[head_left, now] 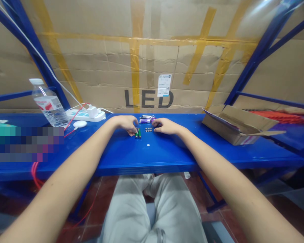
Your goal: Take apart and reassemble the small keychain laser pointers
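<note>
My left hand (126, 124) rests at the left side of a few green cylindrical batteries (139, 133), its curved fingers apart and its fingertips at or against the nearest one. Just right of the batteries, several small shiny round button cells (148, 129) lie in two short rows. Beside those cells is my right hand (166, 126), fingers bent and apart, with nothing visible in it. Behind both hands lies a bunch of purple and silver pens (147, 120). A small pale disc (148, 145) lies alone nearer the table's front edge.
An open cardboard box (228, 130) stands right on the blue table (152, 160), with orange-red material (278, 117) behind it. At left are a water bottle (50, 106), a white power strip (88, 115) and red cables (35, 173). Taped cardboard (103, 71) backs the table.
</note>
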`<state>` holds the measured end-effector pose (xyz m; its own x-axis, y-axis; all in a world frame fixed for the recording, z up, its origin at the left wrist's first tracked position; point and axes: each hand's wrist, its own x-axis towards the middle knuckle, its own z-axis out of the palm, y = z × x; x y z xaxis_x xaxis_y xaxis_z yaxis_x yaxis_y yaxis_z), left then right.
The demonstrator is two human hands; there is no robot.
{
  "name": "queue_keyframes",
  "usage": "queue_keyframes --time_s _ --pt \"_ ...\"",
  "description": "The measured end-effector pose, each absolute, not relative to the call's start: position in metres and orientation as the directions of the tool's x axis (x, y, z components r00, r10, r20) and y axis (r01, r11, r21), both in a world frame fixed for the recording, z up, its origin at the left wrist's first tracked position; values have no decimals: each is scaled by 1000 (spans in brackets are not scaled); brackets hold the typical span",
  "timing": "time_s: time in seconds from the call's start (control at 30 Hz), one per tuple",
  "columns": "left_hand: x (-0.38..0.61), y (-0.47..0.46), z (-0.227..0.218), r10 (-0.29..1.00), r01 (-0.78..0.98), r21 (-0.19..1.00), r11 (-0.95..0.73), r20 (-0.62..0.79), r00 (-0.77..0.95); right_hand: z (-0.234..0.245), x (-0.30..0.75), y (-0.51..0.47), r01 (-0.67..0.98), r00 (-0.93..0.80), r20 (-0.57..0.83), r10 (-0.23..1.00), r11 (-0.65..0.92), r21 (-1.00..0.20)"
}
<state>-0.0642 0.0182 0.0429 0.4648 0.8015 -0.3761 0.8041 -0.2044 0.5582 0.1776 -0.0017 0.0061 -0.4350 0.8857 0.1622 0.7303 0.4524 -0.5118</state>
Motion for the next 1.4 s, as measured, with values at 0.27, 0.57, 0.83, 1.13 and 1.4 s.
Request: queue_keyframes --time_s 0.27,0.57,0.83,1.13,1.4 --pt "-64 15 46 812 815 537 -219 -363 458 9 177 -5 735 -439 158 885 454 -503" --pt "-69 26 40 808 811 542 -218 -365 462 7 176 -4 732 -435 160 886 451 -511" --pt "-69 34 35 824 813 544 -209 -349 446 5 177 -1 732 -445 158 882 460 -502" --pt "-65 34 32 836 826 513 -232 -330 439 2 180 2 724 -460 159 873 473 -501" --pt "-63 29 35 847 843 474 -255 -312 431 5 178 -1 726 -452 154 879 462 -510"
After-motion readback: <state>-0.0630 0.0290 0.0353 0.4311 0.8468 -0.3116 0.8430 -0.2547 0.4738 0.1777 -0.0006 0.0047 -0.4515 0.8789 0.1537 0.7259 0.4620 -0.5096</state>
